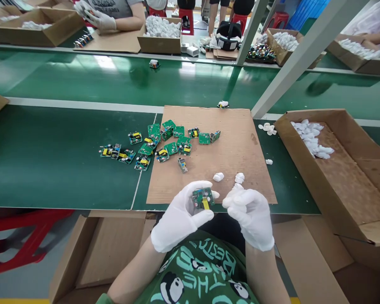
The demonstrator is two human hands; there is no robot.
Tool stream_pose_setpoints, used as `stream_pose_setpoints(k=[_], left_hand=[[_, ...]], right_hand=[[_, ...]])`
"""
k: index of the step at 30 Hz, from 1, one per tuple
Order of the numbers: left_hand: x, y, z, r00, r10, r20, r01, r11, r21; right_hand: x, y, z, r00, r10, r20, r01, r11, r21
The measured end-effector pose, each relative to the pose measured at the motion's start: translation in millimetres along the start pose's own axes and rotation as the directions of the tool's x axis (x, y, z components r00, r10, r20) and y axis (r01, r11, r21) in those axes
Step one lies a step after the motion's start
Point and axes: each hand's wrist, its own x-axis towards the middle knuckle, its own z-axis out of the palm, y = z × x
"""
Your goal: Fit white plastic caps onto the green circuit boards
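In my left hand (185, 213), gloved in white, a small green circuit board (203, 198) with a yellow part sits between thumb and fingers. My right hand (250, 215), also gloved, is closed with fingertips pinched just right of the board; a white piece (237, 186) shows at its fingertips, partly hidden. Two crumpled white pieces lie close by on the cardboard sheet (234, 143), one of them a small white lump (218, 177). Beyond my left hand, several loose circuit boards (171, 147) are scattered across the sheet's left side and onto the green table (66, 169).
To my right stands an open cardboard box (361, 177) holding white pieces (313, 139). A slanted metal post (285, 67) rises behind the sheet. The green conveyor belt (114, 80) carries a board (154, 63). Across it, a person's gloved hands (98, 19) work beside boxes. Open boxes flank my lap.
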Motion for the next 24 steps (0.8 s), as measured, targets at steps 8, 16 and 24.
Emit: stream_pose_setpoints(k=[8, 16, 24], left_hand=[[2.5, -8.4, 0.1, 0.992, -0.123, 0.039, 0.125, 0.992, -0.033], [2.1, -4.6, 7.6, 0.993, -0.117, -0.034, 0.121, 0.984, 0.132], [4.1, 6.3, 10.0, 0.993, -0.099, 0.069, 0.091, 0.99, 0.104]], right_hand=[[3.8, -20.8, 2.8, 0.971, -0.037, 0.237, 0.138, 0.894, -0.427], [-2.6, -22.5, 11.2, 0.942, -0.057, 0.332, 0.271, 0.715, -0.644], [3.5, -17.3, 2.9, 0.886, -0.149, 0.438, 0.443, 0.548, -0.71]])
